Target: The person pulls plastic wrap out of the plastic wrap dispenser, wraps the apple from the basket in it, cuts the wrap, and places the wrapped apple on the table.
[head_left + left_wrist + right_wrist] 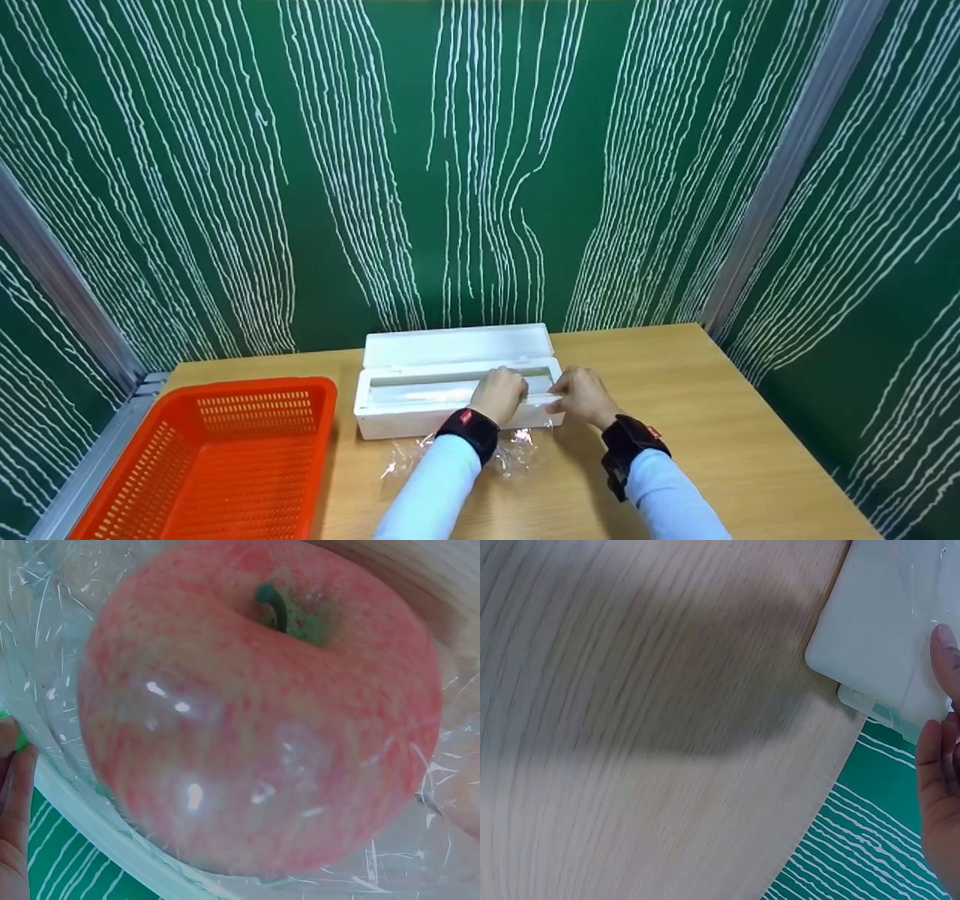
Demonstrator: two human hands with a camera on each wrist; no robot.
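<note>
A white plastic wrap box (396, 427) stands near the far table edge, its lid (457, 346) tipped back. My left hand (501, 394) is over the box's front rim, fingers curled; in the left wrist view its fingertips pinch a small green piece (21, 740). My right hand (589, 397) grips the box's right front corner, thumb on the front wall and fingers over the rim. Clear plastic wrap (517, 454) hangs from the front onto the table. A red apple (259, 712) lies against the wrap in the left wrist view, hidden in the head view by my left arm.
An orange-red plastic basket (247, 480) with slotted walls sits on the left of the wooden table (720, 450). Green panels (570, 187) with wavy white lines rise behind and at both sides, joined by grey metal posts (787, 150).
</note>
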